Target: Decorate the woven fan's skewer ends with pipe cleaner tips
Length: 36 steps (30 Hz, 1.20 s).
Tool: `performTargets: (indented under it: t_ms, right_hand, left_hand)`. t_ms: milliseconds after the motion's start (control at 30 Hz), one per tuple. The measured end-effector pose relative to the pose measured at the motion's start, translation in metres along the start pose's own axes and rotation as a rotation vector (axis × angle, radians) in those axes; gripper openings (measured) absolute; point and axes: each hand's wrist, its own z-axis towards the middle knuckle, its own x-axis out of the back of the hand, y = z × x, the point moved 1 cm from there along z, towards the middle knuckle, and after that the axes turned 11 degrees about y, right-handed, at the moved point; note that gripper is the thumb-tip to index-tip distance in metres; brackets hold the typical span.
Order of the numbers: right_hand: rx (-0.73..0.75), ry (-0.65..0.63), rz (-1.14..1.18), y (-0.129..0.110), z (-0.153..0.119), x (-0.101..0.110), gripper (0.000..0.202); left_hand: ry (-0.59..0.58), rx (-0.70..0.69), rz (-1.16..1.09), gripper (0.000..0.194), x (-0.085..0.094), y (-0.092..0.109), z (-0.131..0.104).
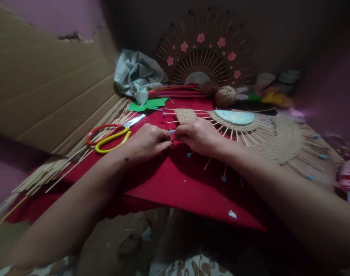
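Note:
A half-round fan of thin sticks (242,136) lies on the red cloth, with a woven twine band (185,115) and a pale blue half-disc (235,117) at its centre. Blue and red tips cap several stick ends. My right hand (196,134) is closed over the fan's left sticks, its fingers curled around a stick near the outer end. Close beside it, my left hand (154,142) pinches at the same end; what lies between finger and thumb is hidden. A blue tip (171,131) shows between the hands.
Scissors (113,136) with red and yellow handles lie left, over loose sticks (62,165). Behind are green sheets (149,104), a grey cloth (137,71), a twine ball (226,96) and a flowered stick fan (202,50) standing upright. Cardboard (62,84) walls the left side.

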Motion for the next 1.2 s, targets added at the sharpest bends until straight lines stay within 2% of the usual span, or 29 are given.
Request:
performTargets:
  t_ms: [167, 267, 400, 567, 667, 733, 867, 967, 1067, 1200]
  right_hand:
    - [-0.026, 0.045, 0.005, 0.002, 0.000, -0.003, 0.018]
    - [-0.033, 0.049, 0.027, 0.003, 0.000, -0.004, 0.019]
    - [-0.043, 0.047, 0.052, 0.004, 0.000, -0.006, 0.019]
    - [-0.097, 0.049, 0.049, 0.003, 0.001, -0.007, 0.019]
    - [-0.135, 0.056, 0.102, 0.002, 0.002, -0.005, 0.019]
    - [-0.148, 0.061, 0.129, 0.002, 0.002, -0.004, 0.018]
    - [-0.155, 0.042, 0.125, 0.000, 0.002, -0.002, 0.017]
    - [-0.171, 0.052, 0.092, -0.002, 0.002, -0.001, 0.019]
    - [-0.178, 0.083, 0.096, -0.003, 0.003, 0.001, 0.018]
    - [-0.196, 0.125, 0.125, -0.003, 0.004, 0.003, 0.016]
  left_hand:
    - [0.028, -0.076, 0.384, 0.028, -0.009, 0.007, -0.012]
    - [-0.008, -0.065, 0.619, 0.028, -0.017, 0.019, -0.018]
    - [-0.087, -0.042, 0.717, 0.027, -0.021, 0.036, -0.019]
    - [-0.048, -0.078, 0.673, 0.025, -0.005, 0.045, -0.012]
    - [0.076, -0.059, 0.586, 0.023, 0.008, 0.035, -0.002]
    - [0.139, -0.017, 0.428, 0.025, 0.012, 0.024, 0.004]
    - [0.142, 0.060, 0.111, 0.029, 0.005, 0.006, 0.008]
    - [0.107, 0.089, 0.133, 0.027, -0.005, 0.005, 0.003]
    - [0.136, 0.107, 0.249, 0.025, -0.013, 0.012, -0.005]
    - [0.133, 0.146, 0.125, 0.030, -0.020, 0.024, -0.014]
